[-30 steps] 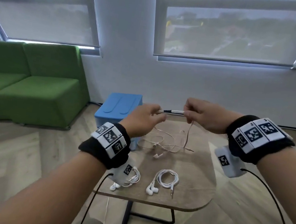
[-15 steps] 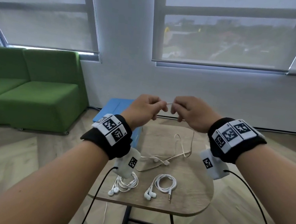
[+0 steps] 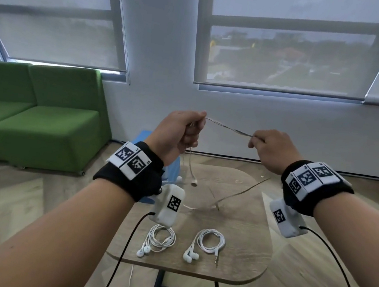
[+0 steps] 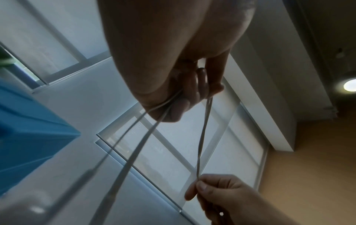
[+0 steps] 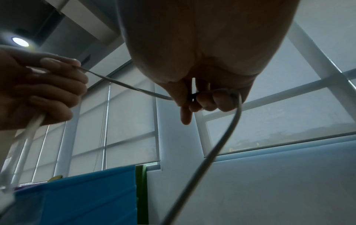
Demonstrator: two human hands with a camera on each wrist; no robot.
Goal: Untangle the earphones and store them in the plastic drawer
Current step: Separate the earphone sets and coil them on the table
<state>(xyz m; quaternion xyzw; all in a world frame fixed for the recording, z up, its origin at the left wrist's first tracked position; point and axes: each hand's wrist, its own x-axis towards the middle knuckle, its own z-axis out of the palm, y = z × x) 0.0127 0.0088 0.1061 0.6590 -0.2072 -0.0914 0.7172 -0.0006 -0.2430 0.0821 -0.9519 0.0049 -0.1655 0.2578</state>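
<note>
A pale earphone cable [image 3: 229, 128] runs taut between my two raised hands above the wooden table [image 3: 246, 254]. My left hand [image 3: 197, 120] pinches one end, and two strands hang from its fist, one ending in an earbud [image 3: 194, 181]. My right hand [image 3: 256, 140] pinches the other end, and the rest of the cable [image 3: 237, 194] trails down onto the table. The left wrist view shows the strands [image 4: 202, 137] leaving my curled left fingers [image 4: 192, 94]. The blue plastic drawer [image 3: 145, 135] stands behind the table, mostly hidden by my left wrist.
Two coiled white earphone sets [image 3: 159, 238] [image 3: 209, 242] lie near the table's front edge. A green sofa [image 3: 41, 124] stands at the left by the windows. Black leads hang from both wrist cameras, and wooden floor surrounds the table.
Both hands rose and moved apart, pulling the cable straight between them. Most of the tangled earphones lifted off the table; only a trailing part still lies there.
</note>
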